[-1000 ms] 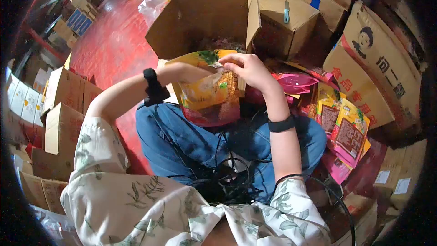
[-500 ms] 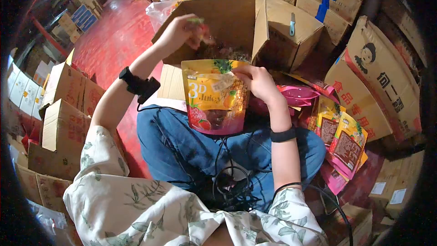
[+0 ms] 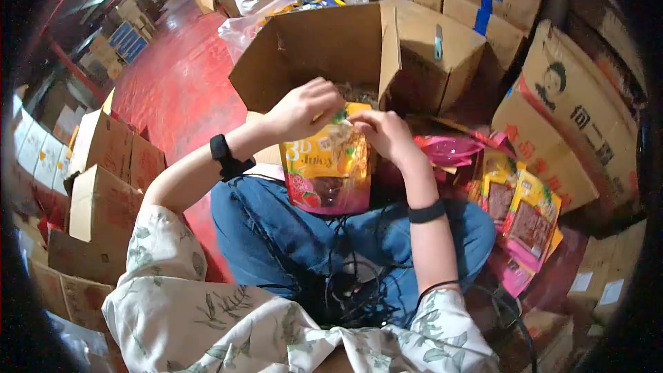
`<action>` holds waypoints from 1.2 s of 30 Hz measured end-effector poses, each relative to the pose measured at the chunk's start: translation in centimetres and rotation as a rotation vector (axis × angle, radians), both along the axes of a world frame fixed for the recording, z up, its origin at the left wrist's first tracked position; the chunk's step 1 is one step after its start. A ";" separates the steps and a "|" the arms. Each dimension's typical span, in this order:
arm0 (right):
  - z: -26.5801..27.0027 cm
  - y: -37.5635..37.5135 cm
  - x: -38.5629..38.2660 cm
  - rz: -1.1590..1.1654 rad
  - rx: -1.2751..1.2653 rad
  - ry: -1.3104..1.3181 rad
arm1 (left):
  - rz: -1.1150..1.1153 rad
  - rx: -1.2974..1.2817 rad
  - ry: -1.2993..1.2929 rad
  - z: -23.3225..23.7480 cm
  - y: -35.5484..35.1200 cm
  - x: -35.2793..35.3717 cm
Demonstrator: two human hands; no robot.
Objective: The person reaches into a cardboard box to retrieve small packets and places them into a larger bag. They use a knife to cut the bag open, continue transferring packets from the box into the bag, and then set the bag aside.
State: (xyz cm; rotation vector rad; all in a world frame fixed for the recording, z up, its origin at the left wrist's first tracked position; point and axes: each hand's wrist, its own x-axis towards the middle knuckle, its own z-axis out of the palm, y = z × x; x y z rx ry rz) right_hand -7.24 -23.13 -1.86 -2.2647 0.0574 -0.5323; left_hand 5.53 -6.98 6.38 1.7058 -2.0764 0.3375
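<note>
A yellow and pink stand-up snack pouch [image 3: 328, 183] marked "3D Juicy", with fruit pictures and a clear window, stands on my lap. My right hand [image 3: 387, 135] pinches its upper right edge. My left hand [image 3: 309, 109] is at the pouch's top left, its fingers curled and closed; what they hold, if anything, is hidden. A small pale label or piece [image 3: 336, 136] shows on the pouch's upper front, between the hands. Directly behind the pouch stands an open cardboard box [image 3: 324, 41], with contents only partly visible at its bottom.
A light-blue-handled knife [image 3: 438, 43] lies on the box's right flap. Filled pouches [image 3: 528, 217] and pink packs [image 3: 452, 150] lie to my right. A flattened printed carton [image 3: 573, 117] leans beyond them. Cartons [image 3: 103, 197] stand on the left, and black cables [image 3: 356, 283] lie in my lap.
My left hand has come down and right, from above the open box to the pouch's top. Something red and green, blurred, showed in it before. My right hand stays at the pouch's edge.
</note>
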 end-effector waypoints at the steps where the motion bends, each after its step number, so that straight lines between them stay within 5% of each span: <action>1: 1.1 0.3 -0.5 0.005 -0.015 0.007 | 0.054 0.103 0.082 -0.8 0.2 -0.6; 4: 0.8 0.5 -0.4 -0.026 -0.038 0.034 | 0.498 0.729 0.335 -1.3 -0.3 -0.2; 6: 1.1 0.9 -0.6 -0.022 -0.038 0.048 | 0.253 1.142 0.383 -3.8 -0.7 2.7; 8: 1.5 1.4 -0.5 0.009 -0.032 0.058 | 0.095 1.259 0.340 -5.2 -0.8 3.2; 16: 3.4 2.6 -1.5 0.244 0.021 0.076 | -0.065 1.191 0.300 -8.8 3.3 1.4; 27: 2.5 1.1 -1.1 0.251 0.064 -0.012 | -0.215 1.047 0.283 -4.5 1.4 0.8; 30: 1.2 0.2 -1.0 0.142 0.065 0.063 | 0.324 1.007 0.830 2.4 0.1 -0.2; 34: 0.8 -0.3 -0.3 0.097 0.035 0.080 | 0.260 0.453 0.816 4.8 0.2 3.7; 36: 0.6 -0.1 0.0 0.068 0.035 0.110 | 0.366 0.460 0.578 3.3 -0.4 7.3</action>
